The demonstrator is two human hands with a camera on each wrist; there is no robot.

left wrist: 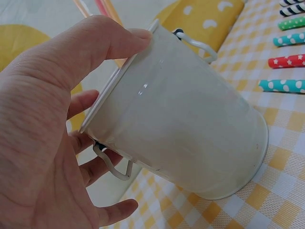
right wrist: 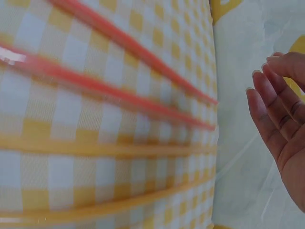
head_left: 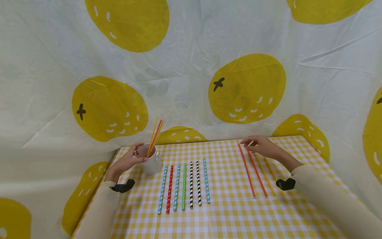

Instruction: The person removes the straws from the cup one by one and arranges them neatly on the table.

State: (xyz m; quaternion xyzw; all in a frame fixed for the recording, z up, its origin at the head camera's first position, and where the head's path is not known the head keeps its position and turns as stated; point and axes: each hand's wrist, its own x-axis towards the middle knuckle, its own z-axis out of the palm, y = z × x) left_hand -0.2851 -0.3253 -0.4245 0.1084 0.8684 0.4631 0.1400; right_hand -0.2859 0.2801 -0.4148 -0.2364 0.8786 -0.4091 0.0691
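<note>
My left hand [head_left: 128,163] grips the rim of a white metal bucket [left wrist: 186,114] with small side handles, thumb at the near side of the rim and fingers at the far side. Two orange straws and one red straw [head_left: 158,127] lean in the bucket, rising above its rim. Over the far ends of a row of plastic straws, my right hand [head_left: 264,147] hovers with bent, loose fingers and nothing between them. That row has two red straws [right wrist: 119,95] and two yellow-orange straws [right wrist: 109,149], lying side by side on the table.
Several patterned paper straws lie in a row right of the bucket: blue dotted, a red one [head_left: 169,189], a green one [head_left: 183,186] and black-striped ones [head_left: 191,185]. A yellow checked cloth [head_left: 226,215] covers the table. A fruit-print curtain [head_left: 185,89] hangs behind.
</note>
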